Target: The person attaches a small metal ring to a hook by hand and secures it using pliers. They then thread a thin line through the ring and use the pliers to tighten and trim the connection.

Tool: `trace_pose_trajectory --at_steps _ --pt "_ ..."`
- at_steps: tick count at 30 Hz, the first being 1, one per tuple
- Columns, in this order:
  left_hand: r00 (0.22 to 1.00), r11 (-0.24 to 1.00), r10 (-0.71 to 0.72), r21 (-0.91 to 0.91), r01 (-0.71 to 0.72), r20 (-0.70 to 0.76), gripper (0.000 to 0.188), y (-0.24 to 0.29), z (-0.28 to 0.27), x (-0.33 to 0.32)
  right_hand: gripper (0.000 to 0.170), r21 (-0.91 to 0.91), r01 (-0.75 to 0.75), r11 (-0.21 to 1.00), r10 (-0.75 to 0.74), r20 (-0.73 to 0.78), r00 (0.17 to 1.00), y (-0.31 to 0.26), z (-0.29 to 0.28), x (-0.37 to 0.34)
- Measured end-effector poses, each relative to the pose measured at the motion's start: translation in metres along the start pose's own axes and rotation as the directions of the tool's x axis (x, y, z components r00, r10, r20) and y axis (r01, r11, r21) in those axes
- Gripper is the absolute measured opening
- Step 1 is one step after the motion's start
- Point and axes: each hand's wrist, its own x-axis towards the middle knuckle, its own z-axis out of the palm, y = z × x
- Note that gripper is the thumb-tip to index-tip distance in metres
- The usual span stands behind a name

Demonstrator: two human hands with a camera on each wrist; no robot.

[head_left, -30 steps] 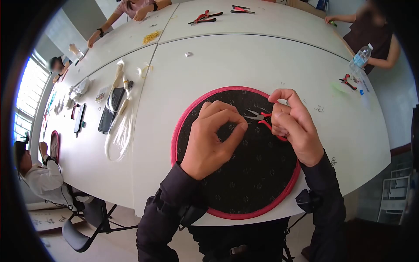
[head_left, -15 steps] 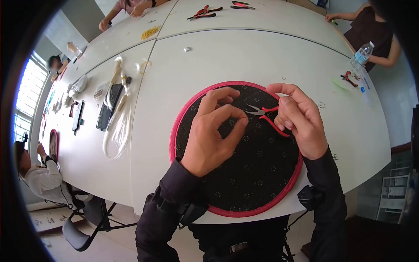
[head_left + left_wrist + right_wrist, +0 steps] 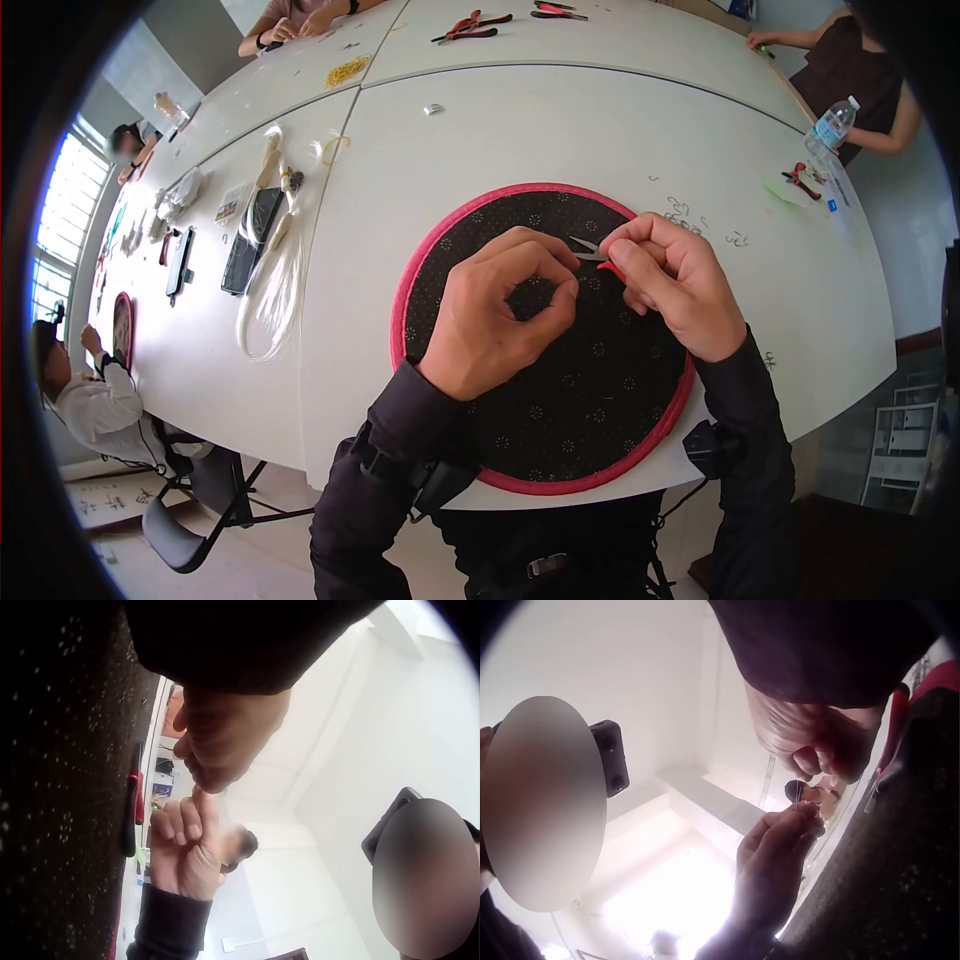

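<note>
Evidently, the fingers are closed on something very fine. The left hand [image 3: 495,315] has its thumb and index finger meeting at the tips, pinching a thin, pale, thread-like strand [image 3: 798,796], which rises in the right wrist view toward the other hand. The right hand [image 3: 680,285] has its thumb and index finger drawn together, apparently gripping the same strand; its exact end is too fine to make out. So the strand sits between the 2 hands, above a round black mat with a pink-red rim [image 3: 683,405] at the near edge of the table [image 3: 420,150].

Just under the right fingers, partly hidden, red-handled pliers with pointed silver jaws [image 3: 590,255] rest on the mat. Beyond the mat's upper right rim, small clear curls [image 3: 685,212] lie on the tabletop. Toward the table's left side is a looped hank of glossy whitish fibre [image 3: 268,315], beside a black rectangular device [image 3: 250,245]. Near the far edge are 2 pairs of red-and-black pliers [image 3: 470,28] [image 3: 556,12].

The step in hand looks like fingertip work on the strand, probably positioning or threading it. The next move, I'd judge, calls for steady pinches on both sides and a small, controlled pull without slack.
</note>
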Motion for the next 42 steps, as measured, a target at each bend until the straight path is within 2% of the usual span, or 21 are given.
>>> trace_pose_trajectory --at_steps 4,7,13,17,25,31,34,37,40,42 --pt "1.000 1.000 -0.001 0.031 0.001 -0.007 0.007 0.000 0.001 0.000 0.019 -0.101 0.040 0.994 -0.049 -0.094 0.994 -0.002 0.001 0.001" --pt "1.000 0.998 0.003 0.063 -0.001 -0.017 0.007 0.000 0.002 0.000 0.020 -0.114 0.117 0.987 -0.129 -0.107 0.986 0.007 0.001 0.002" --pt "0.999 0.995 -0.003 0.100 0.007 -0.040 0.007 -0.002 0.003 0.000 0.019 -0.114 0.053 0.992 -0.073 -0.179 0.981 -0.015 0.007 -0.004" --pt "0.998 0.994 -0.010 0.112 0.017 -0.061 0.007 -0.003 0.003 0.000 0.018 -0.125 0.107 0.986 -0.127 -0.168 0.978 -0.001 0.005 0.000" --pt "0.996 0.990 -0.018 0.138 0.030 -0.086 0.007 -0.005 0.003 0.000 0.013 -0.224 0.051 0.973 -0.085 -0.146 0.986 -0.003 0.003 -0.001" --pt "0.996 0.989 -0.014 0.144 0.026 -0.085 0.007 -0.006 0.002 0.000 0.017 -0.240 0.002 0.971 -0.033 -0.128 0.991 -0.002 0.002 -0.001" --pt "0.996 0.989 0.007 0.148 0.006 -0.084 0.007 -0.005 0.002 0.000 0.020 -0.323 0.015 0.946 -0.047 -0.092 0.995 0.005 -0.003 0.002" --pt "0.997 0.990 0.010 0.143 0.002 -0.082 0.007 -0.004 0.002 0.000 0.029 -0.177 -0.033 0.984 0.000 -0.181 0.983 -0.003 0.006 -0.001" --pt "0.997 0.991 0.001 0.133 0.009 -0.072 0.007 -0.003 0.003 -0.001 0.036 -0.165 0.008 0.986 -0.028 -0.120 0.992 -0.001 0.008 -0.001" --pt "0.998 0.992 -0.008 0.124 0.016 -0.064 0.007 -0.002 0.003 -0.001 0.035 -0.190 0.026 0.981 -0.035 -0.044 0.998 0.003 0.008 -0.001"
